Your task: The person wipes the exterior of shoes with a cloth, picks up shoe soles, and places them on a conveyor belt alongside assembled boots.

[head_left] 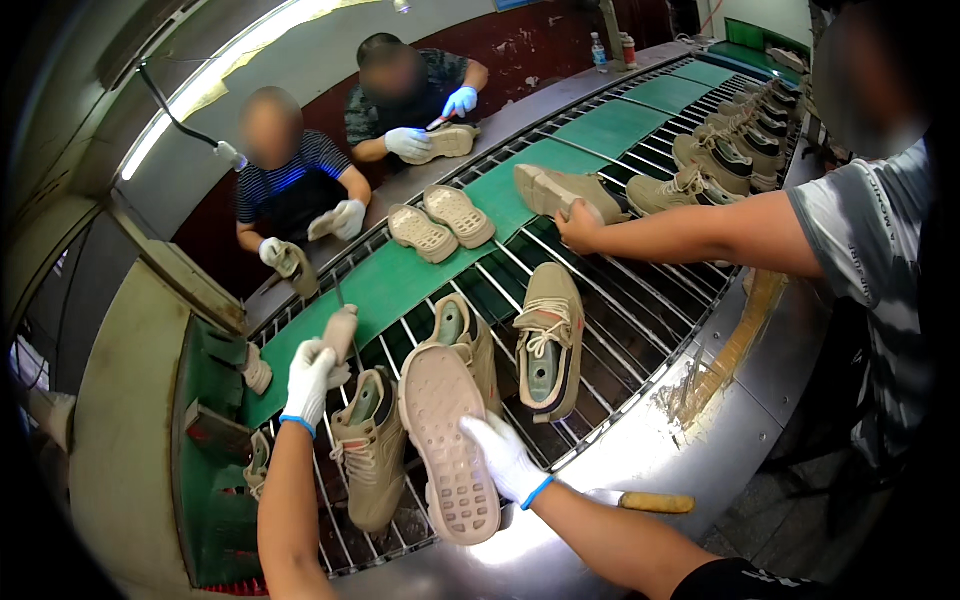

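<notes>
My right hand (505, 460), in a white glove with a blue cuff, grips a beige shoe sole (445, 430) by its right edge. The sole's face with rows of square hollows is turned up toward me. In my left hand (310, 378), also gloved, is a tool with a thick pale handle (341, 333) and a thin dark shaft pointing away. Between my arms a beige laced shoe (368, 455) lies on the metal bars. Another shoe (465, 340) is partly hidden behind the sole. A third shoe (548, 340) stands to the right.
The curved conveyor has metal bars and green sheets (385, 290), with two soles (440, 222) on them. A wooden-handled tool (655, 502) lies on the metal rim. At right, a co-worker's hand (585, 228) holds a shoe beside a row of shoes. Two people across handle shoe parts.
</notes>
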The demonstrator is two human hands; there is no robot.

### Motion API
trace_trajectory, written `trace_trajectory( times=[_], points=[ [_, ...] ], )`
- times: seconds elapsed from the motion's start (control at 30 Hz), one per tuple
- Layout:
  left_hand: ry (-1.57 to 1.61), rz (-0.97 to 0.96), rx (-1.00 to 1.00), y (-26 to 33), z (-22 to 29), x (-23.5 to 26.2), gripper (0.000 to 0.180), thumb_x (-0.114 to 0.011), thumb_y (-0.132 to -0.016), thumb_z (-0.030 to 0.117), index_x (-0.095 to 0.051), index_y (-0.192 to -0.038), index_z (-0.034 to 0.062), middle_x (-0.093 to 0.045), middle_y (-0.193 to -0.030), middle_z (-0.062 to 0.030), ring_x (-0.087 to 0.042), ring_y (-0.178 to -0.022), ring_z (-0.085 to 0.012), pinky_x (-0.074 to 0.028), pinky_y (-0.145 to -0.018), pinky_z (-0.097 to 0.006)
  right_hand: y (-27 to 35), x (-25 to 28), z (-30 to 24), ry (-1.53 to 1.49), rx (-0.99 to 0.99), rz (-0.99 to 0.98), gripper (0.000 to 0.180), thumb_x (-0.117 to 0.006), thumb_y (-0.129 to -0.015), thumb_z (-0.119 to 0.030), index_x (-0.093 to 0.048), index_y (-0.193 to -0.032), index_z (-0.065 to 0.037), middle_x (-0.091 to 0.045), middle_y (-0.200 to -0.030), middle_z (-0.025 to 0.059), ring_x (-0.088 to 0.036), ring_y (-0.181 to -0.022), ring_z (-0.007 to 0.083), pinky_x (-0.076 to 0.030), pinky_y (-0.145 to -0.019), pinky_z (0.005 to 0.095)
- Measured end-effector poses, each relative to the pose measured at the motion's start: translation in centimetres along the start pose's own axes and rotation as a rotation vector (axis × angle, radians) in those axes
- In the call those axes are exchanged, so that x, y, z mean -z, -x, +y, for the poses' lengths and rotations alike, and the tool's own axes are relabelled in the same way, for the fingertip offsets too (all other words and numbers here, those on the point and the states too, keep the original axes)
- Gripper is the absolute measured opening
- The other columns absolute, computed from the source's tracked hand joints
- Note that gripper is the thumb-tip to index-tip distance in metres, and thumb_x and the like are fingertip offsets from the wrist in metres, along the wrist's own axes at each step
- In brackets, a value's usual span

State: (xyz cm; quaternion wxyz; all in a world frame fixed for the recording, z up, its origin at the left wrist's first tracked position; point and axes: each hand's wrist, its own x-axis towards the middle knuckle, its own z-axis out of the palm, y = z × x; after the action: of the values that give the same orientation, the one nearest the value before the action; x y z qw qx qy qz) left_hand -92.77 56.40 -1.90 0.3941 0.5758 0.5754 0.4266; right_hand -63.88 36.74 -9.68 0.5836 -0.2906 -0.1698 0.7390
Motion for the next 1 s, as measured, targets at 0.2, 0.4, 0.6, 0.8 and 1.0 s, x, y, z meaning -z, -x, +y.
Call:
trace_trajectory(
  times=[0.2,0.4,0.6,0.8,1.0],
  points=[
    [0.124,0.17,-0.126,18.9,8.7,2.4,0.016,-0.059,-0.105,0.011,-0.055,-0.117,0.001,-0.068,-0.11,-0.0101,-0.072,-0.096,-0.0225,-0.061,-0.085,-0.038,-0.3,0.5,0.0,0.21,0.119,0.093,0.045,-0.067,-0.103,-0.03,-0.062,-0.137,-0.001,-0.069,-0.124,0.0108,-0.064,-0.115,0.0193,-0.051,-0.103,0.035],
    [-0.598,0.374,-0.535,46.5,5.1,5.5,0.022,-0.072,-0.083,0.002,-0.067,-0.105,0.0037,-0.066,-0.139,-0.0262,-0.07,-0.122,-0.0339,-0.057,-0.1,-0.044,1.9,-0.2,3.2,0.2,0.195,-0.103,0.059,-0.064,-0.103,-0.023,-0.047,-0.154,0.001,-0.062,-0.14,0.0141,-0.061,-0.125,0.0232,-0.048,-0.11,0.0358],
    [-1.073,0.535,-0.09,65.1,-1.4,4.6,0.025,-0.077,-0.076,0.013,-0.07,-0.1,0.0091,-0.065,-0.136,-0.0251,-0.072,-0.105,-0.042,-0.061,-0.088,-0.05,9.1,-2.9,7.2,0.571,0.175,-0.196,0.076,-0.06,-0.103,-0.018,-0.025,-0.166,0.003,-0.04,-0.165,0.0231,-0.045,-0.15,0.0307,-0.036,-0.124,0.0376],
    [-0.811,0.855,-0.384,63.6,0.2,2.6,0.045,-0.073,-0.078,-0.001,-0.064,-0.122,-0.0015,-0.062,-0.135,-0.0303,-0.065,-0.118,-0.0488,-0.054,-0.103,-0.052,18.1,-4.5,10.1,1.055,0.272,-0.08,0.068,-0.063,-0.101,-0.024,-0.038,-0.164,-0.014,-0.054,-0.156,0.0202,-0.061,-0.135,0.0347,-0.046,-0.116,0.0412],
    [-0.224,0.661,-0.274,55.1,-3.4,-2.5,0.032,-0.073,-0.091,0.007,-0.068,-0.122,-0.0022,-0.069,-0.128,-0.0208,-0.072,-0.113,-0.031,-0.058,-0.097,-0.04,21.0,-3.6,7.6,1.55,0.335,-0.373,0.041,-0.065,-0.1,-0.038,-0.068,-0.132,-0.012,-0.064,-0.131,0.0195,-0.068,-0.119,0.038,-0.053,-0.106,0.0442]
  ],
)
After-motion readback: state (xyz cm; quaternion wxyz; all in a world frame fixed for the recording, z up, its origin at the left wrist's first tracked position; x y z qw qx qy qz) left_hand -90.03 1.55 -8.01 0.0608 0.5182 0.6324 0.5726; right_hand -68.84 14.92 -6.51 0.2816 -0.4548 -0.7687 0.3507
